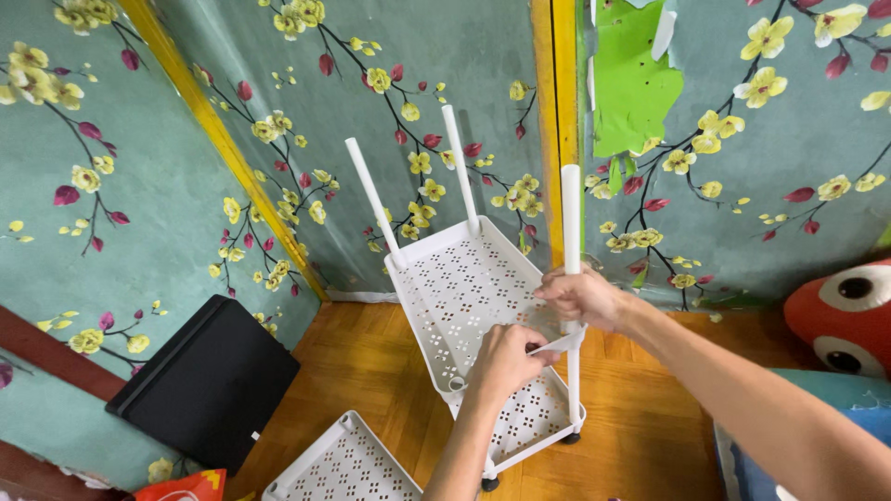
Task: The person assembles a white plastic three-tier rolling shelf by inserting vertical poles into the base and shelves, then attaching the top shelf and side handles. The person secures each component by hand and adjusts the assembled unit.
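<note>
I see my right hand [583, 297] gripping a white upright pole [571, 223] at the near corner of a white perforated shelf tray [464, 288], while my left hand [506, 360] pinches a thin white strip [561, 341] just beside that pole. Two more white poles [373, 199] rise tilted from the tray's far corners toward the floral wallpaper [167, 167]. On the wooden floor [362, 371] lie a second perforated tray [348, 468] and a black flat case [206, 380] leaning against the wall; a red stuffed toy [840, 311] sits at the right.
</note>
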